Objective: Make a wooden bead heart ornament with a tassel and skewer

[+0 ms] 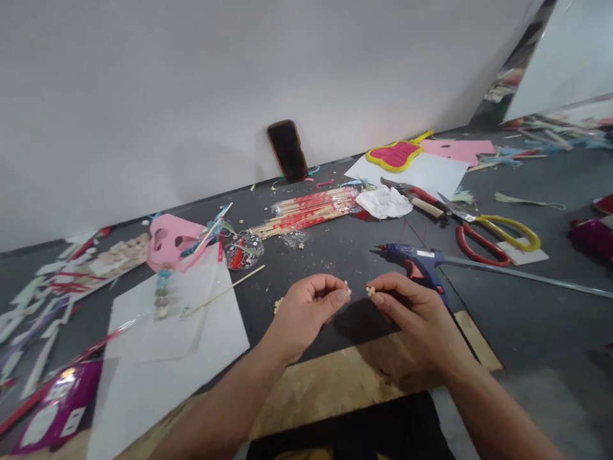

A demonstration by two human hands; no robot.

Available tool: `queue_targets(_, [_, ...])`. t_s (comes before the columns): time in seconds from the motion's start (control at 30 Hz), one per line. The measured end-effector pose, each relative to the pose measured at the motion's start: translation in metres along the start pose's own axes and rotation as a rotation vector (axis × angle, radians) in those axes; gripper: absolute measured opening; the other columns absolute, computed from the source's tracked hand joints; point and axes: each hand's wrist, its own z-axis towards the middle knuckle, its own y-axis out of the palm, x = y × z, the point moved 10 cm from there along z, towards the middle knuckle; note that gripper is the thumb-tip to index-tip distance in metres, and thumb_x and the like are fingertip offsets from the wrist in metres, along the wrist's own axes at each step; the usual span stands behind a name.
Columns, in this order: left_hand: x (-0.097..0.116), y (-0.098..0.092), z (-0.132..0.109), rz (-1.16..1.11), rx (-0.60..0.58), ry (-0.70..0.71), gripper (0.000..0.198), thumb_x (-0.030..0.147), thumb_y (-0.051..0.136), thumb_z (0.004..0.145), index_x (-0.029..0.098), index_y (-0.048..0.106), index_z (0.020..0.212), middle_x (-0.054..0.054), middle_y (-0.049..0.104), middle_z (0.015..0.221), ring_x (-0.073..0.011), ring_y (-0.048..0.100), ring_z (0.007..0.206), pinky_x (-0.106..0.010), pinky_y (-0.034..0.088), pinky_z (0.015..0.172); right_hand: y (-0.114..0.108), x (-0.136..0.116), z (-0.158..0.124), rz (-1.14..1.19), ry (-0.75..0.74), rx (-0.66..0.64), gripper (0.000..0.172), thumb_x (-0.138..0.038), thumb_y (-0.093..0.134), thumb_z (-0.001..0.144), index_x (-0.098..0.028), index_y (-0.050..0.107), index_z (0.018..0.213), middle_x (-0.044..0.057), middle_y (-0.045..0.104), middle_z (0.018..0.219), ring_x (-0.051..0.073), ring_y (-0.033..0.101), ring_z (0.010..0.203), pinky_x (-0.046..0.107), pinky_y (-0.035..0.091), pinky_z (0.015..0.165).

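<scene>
My left hand [310,313] is closed in a pinch, with a tiny pale piece [347,289] at the tips of thumb and forefinger. Facing it a short gap away, my right hand [412,314] pinches a small cream flower-shaped piece [370,291]. Both hands are over the dark table near its front edge. Partly hidden behind my left hand lies a little group of similar cream pieces [278,305]. A blue hot glue gun [421,255] with a long clear glue stick rests just beyond my right hand.
Red-and-yellow scissors [498,237] and pliers [414,193] lie at the right. Wrapped wooden sticks [311,211] are at the centre, below a phone [287,150] leaning on the wall. White paper [158,358], a pink mask-like cutout [173,239] and a thin stick [225,292] are at left.
</scene>
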Motion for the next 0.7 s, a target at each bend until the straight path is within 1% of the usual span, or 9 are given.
queue_targets(0.07, [0.002, 0.003, -0.005, -0.037, 0.0, 0.029, 0.022, 0.037, 0.067, 0.075, 0.017, 0.063, 0.081, 0.004, 0.05, 0.059, -0.0047, 0.034, 0.047, -0.019, 0.027, 0.046, 0.004, 0.006, -0.006, 0.167, 0.085, 0.022, 0.019, -0.039, 0.059, 0.084, -0.022, 0.066, 0.09, 0.0, 0.06, 0.071, 0.01, 0.053, 0.055, 0.022, 0.044, 0.049])
queue_targets(0.17, [0.007, 0.001, -0.014, 0.028, 0.045, 0.093, 0.018, 0.035, 0.065, 0.077, 0.017, 0.065, 0.08, 0.004, 0.05, 0.06, -0.0068, 0.037, 0.051, -0.02, 0.029, 0.049, 0.011, 0.008, -0.012, 0.284, 0.126, 0.062, 0.019, -0.038, 0.063, 0.081, -0.021, 0.067, 0.086, -0.001, 0.057, 0.065, 0.01, 0.05, 0.054, 0.021, 0.042, 0.047])
queue_targets(0.3, [0.015, -0.006, -0.024, 0.133, 0.135, 0.164, 0.014, 0.033, 0.063, 0.079, 0.018, 0.065, 0.078, 0.002, 0.054, 0.063, -0.0089, 0.042, 0.056, -0.021, 0.034, 0.054, 0.021, 0.006, -0.016, 0.392, 0.146, 0.099, 0.018, -0.038, 0.065, 0.078, -0.021, 0.069, 0.084, 0.0, 0.058, 0.067, 0.01, 0.049, 0.055, 0.022, 0.042, 0.048])
queue_targets(0.4, [0.02, -0.011, -0.03, 0.173, 0.196, 0.236, 0.011, 0.03, 0.062, 0.08, 0.019, 0.066, 0.078, 0.001, 0.059, 0.068, -0.011, 0.048, 0.062, -0.022, 0.038, 0.06, 0.029, 0.001, -0.018, 0.445, 0.122, 0.103, 0.015, -0.036, 0.066, 0.078, -0.023, 0.07, 0.083, 0.001, 0.061, 0.073, 0.01, 0.049, 0.057, 0.022, 0.043, 0.049])
queue_targets(0.53, [0.019, -0.016, -0.037, 0.165, 0.266, 0.308, 0.007, 0.026, 0.062, 0.08, 0.02, 0.065, 0.077, 0.0, 0.062, 0.075, -0.0137, 0.054, 0.072, -0.024, 0.041, 0.068, 0.039, -0.003, -0.02, 0.467, 0.073, 0.093, 0.012, -0.033, 0.065, 0.079, -0.025, 0.071, 0.086, 0.002, 0.062, 0.077, 0.011, 0.051, 0.061, 0.022, 0.044, 0.052])
queue_targets(0.7, [0.019, -0.019, -0.044, 0.126, 0.297, 0.401, 0.006, 0.023, 0.063, 0.08, 0.021, 0.065, 0.075, 0.0, 0.061, 0.079, -0.0148, 0.055, 0.08, -0.026, 0.042, 0.076, 0.045, -0.004, -0.022, 0.519, 0.084, 0.104, 0.01, -0.032, 0.065, 0.08, -0.026, 0.071, 0.087, 0.001, 0.064, 0.079, 0.012, 0.054, 0.065, 0.023, 0.045, 0.055])
